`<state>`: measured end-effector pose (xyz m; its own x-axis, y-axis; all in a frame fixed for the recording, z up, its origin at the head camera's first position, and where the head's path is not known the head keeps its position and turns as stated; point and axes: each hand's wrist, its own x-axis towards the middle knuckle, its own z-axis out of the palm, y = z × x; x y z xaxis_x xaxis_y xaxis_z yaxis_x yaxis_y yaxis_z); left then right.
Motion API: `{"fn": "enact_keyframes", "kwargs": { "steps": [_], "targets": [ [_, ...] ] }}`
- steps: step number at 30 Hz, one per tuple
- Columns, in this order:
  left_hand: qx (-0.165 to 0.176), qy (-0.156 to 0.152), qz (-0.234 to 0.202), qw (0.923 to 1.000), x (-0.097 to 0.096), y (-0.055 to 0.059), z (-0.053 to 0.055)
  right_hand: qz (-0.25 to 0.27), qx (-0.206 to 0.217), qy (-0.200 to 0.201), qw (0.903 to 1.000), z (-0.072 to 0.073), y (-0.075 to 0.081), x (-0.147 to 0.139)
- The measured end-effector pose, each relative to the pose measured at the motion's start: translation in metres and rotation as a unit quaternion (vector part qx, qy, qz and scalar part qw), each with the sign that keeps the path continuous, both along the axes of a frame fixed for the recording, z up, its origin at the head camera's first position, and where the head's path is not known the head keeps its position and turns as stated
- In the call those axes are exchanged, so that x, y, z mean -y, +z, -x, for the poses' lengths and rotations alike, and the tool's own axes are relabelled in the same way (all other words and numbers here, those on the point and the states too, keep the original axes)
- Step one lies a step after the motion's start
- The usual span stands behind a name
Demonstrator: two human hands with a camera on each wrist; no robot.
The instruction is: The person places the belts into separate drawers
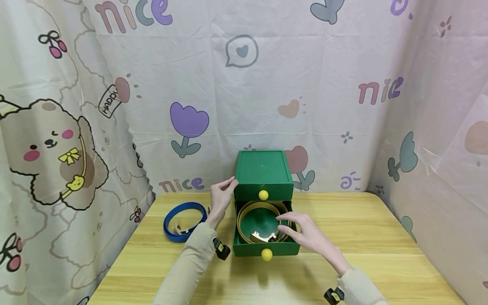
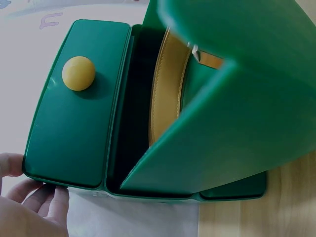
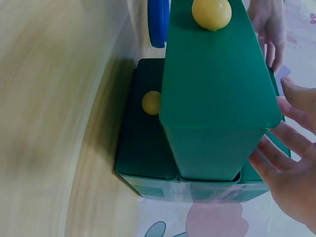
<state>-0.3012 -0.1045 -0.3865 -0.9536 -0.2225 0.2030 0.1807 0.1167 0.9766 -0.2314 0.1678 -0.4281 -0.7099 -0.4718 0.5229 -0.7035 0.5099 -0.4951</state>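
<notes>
While a pale curtain (image 1: pixel 259 93) printed with flowers, hearts and the word "nice" hangs behind and to the sides, a wooden table (image 1: pixel 350 228) fills the lower middle. A green cabinet (image 1: pixel 263 167) with 3 drawers stands at its far side. The middle drawer (image 1: pixel 249 250) is pulled well out; the top and bottom ones are in. Inside the pulled-out drawer lies a tan belt (image 1: pixel 240 221), coiled in loops. A blue belt (image 1: pixel 166 225), also coiled, lies on the table to the left of the cabinet. The left hand (image 1: pixel 220 199) grips the cabinet's upper left front corner, thumb on top and fingers bent against the side. The right hand (image 1: pixel 306 231) is over the middle drawer's right edge, fingers apart and grasping nothing; whether it touches the tan belt cannot be told. The tan belt's shiny buckle (image 1: pixel 263 237) faces the drawer front. Each drawer has 1 round yellow knob (image 1: pixel 267 254).
</notes>
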Motion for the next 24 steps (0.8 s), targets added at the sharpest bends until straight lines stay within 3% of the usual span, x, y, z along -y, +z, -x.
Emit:
{"fn": "enact_keyframes", "kwargs": {
  "steps": [13,24],
  "targets": [
    [-0.004,-0.007,0.001,1.0000,0.000,0.001,-0.002,0.061,-0.101,-0.029,0.9926,-0.015,-0.007,0.011],
    [-0.005,-0.007,-0.001,1.0000,0.001,0.000,-0.002,0.088,-0.142,0.009,0.9858,-0.030,-0.004,0.021]
  ]
}}
